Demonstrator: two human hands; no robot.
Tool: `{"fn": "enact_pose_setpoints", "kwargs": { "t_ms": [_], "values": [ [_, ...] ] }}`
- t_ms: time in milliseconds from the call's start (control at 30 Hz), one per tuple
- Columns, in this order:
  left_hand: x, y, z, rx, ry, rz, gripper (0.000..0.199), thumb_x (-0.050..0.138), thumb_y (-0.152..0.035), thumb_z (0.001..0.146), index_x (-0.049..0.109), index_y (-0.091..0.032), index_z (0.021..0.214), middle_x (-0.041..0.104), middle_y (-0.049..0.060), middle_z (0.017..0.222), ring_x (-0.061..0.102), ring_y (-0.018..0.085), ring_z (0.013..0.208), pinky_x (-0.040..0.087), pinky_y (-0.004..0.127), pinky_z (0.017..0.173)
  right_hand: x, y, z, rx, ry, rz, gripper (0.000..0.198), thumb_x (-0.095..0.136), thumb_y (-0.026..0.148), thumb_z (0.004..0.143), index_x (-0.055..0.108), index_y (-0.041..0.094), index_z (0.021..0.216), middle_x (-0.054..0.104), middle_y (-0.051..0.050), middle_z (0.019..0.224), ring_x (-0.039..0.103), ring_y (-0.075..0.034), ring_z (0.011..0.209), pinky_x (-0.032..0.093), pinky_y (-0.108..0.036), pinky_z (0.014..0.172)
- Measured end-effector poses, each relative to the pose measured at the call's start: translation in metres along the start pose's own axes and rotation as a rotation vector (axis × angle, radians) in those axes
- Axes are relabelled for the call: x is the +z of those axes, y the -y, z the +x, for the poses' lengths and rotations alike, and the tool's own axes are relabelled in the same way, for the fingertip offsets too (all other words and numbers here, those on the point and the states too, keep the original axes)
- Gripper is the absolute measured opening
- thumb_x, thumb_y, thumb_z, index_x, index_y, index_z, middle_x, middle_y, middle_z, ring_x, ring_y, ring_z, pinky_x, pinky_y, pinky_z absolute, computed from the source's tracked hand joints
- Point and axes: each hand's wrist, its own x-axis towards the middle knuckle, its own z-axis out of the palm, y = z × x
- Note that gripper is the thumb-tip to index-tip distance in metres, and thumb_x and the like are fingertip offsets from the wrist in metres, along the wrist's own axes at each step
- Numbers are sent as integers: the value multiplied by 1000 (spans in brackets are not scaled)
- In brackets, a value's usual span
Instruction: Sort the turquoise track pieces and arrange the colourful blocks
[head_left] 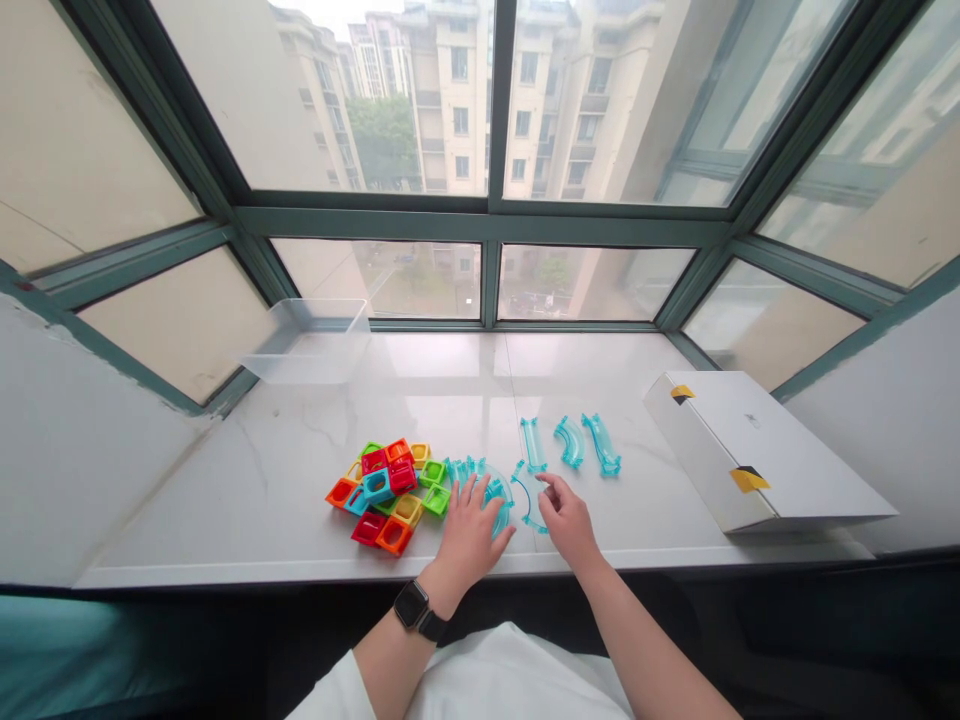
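Note:
My left hand lies with fingers spread over a pile of translucent light-blue track pieces, covering part of it. Just right of it, my right hand has its fingers closed at the outer edge of a curved blue track piece, whose right side they partly hide. Beyond the hands, a straight track piece, a short curved track piece and an S-shaped track piece lie apart in a row. A heap of red, orange, yellow, green and blue square blocks sits left of my left hand.
A clear plastic bin stands at the back left by the window. At the right is a white box with yellow-and-black tabs. The white marble-look sill ends at a front edge close to my body.

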Motion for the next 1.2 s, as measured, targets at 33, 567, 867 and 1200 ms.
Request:
{"fn": "enact_pose_setpoints", "kwargs": {
  "t_ms": [33,567,867,1200],
  "values": [
    [-5,-1,0,3,-19,-36,29,68,-43,95,72,-26,119,53,12,157,40,41,151,28,69,125,0,4,-1,-6,1,14,39,53,39,95,71,19,123,60,1,74,57,-18,65,49,-28,66],
    [-63,-16,17,-137,47,-465,24,45,-37,107,62,-23,98,64,0,74,57,17,64,38,28,61,30,63,2,-16,55,292,32,63,45,94,67,22,117,54,4,77,57,-17,69,52,-28,68],
    [-71,-15,16,-78,55,-391,35,49,-46,106,53,-23,79,58,-2,67,50,16,59,32,27,59,24,70,-5,-6,71,257,43,50,61,102,57,24,80,60,3,64,62,-16,58,50,-27,59],
    [-75,-28,6,-74,111,-541,35,49,-42,105,45,-23,75,48,-4,64,42,15,58,30,27,59,0,87,1,-131,13,97,47,53,63,102,59,24,76,66,1,64,63,-18,62,46,-28,63]
  ]
}}
